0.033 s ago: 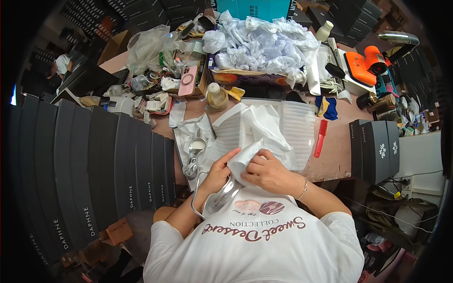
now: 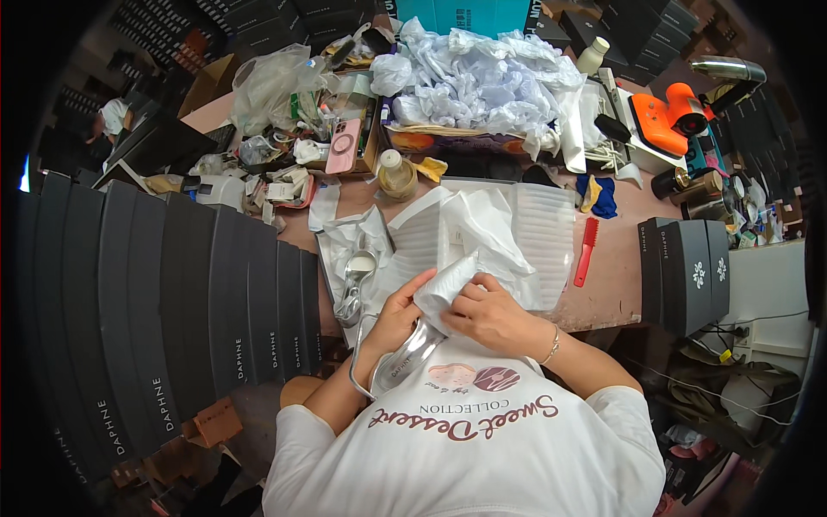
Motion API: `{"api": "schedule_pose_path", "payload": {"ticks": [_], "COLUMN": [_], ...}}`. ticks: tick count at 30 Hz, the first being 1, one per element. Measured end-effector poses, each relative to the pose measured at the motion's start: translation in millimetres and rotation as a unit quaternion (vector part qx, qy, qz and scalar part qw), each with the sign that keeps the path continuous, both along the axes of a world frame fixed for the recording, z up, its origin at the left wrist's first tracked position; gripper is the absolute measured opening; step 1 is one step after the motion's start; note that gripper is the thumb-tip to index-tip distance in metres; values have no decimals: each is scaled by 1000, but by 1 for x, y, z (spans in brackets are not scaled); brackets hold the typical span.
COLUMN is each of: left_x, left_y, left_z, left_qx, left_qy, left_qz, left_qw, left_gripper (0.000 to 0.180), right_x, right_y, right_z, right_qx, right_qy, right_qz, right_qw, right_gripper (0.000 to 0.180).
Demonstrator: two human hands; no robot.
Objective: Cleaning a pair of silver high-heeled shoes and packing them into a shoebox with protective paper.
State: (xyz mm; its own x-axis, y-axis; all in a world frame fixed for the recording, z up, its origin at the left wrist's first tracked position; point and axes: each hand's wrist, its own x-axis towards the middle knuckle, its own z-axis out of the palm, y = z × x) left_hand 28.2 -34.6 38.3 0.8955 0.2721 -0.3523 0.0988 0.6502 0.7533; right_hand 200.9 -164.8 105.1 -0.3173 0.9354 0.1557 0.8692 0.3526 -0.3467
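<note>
In front of my chest my left hand (image 2: 398, 317) is closed around a silver strapped shoe (image 2: 420, 347), whose strap curves beside my left wrist. White tissue paper (image 2: 441, 291) wraps the end of the shoe away from me. My right hand (image 2: 495, 314) has its fingers curled and gripping that paper from the right. The covered part of the shoe cannot be seen. A second silver shoe (image 2: 351, 293) lies to the left on white paper. Beyond my hands, more loose white tissue (image 2: 482, 226) rests over ribbed translucent wrapping sheets (image 2: 544, 250).
Tall dark shoeboxes (image 2: 189, 293) stand in a row at left, a few more (image 2: 685, 276) at right. A red brush (image 2: 586, 252) lies on the pink table (image 2: 616, 297). Behind are a jar (image 2: 396, 178), a pink phone (image 2: 343, 146), heaped crumpled tissue (image 2: 482, 82) and an orange device (image 2: 668, 121).
</note>
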Motion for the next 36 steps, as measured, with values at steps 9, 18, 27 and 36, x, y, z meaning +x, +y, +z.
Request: {"api": "schedule_pose_path", "payload": {"ticks": [9,18,27,36], "left_x": [-5,-5,9,52], "left_y": [-3,6,12,1], "left_z": [5,-6,-22,-71], "left_qx": [64,117,37,-173], "left_qy": [34,26,6,-34], "left_qz": [63,102,225,330], "left_qw": [995,988,974,927], "left_gripper": [51,51,49,47], "right_x": [3,47,40,1], "right_y": [-1,-10,39,84], "right_z": [6,-50,-54,-60], "right_qx": [8,-200,28,183], "right_qy": [205,600,620,76], "right_qz": [-91,-348,-345,-111], "right_qw": [975,692,705,974], "right_gripper": [39,19,5,16]}}
